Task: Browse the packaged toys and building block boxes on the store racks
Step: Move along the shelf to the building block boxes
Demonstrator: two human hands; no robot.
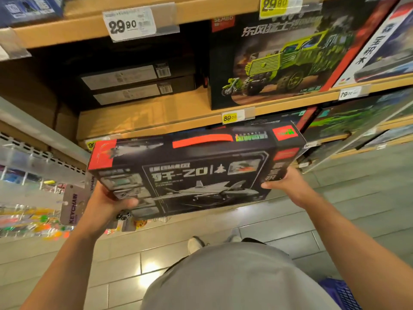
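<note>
I hold a large black building block box (196, 173) with red corners, a red carry handle and a grey fighter jet picture in front of the wooden racks. My left hand (109, 204) grips its lower left corner, thumb on the front face. My right hand (290, 184) grips its right edge, thumb on the front. The box is tilted, its top side facing up toward me.
A black box with a green army truck (279, 57) stands on the wooden shelf (156, 117) above. Two flat dark boxes (134, 83) lie stacked at the shelf's back left. Keychain packs (71, 206) hang on the left. A blue basket (342, 294) sits on the tiled floor, lower right.
</note>
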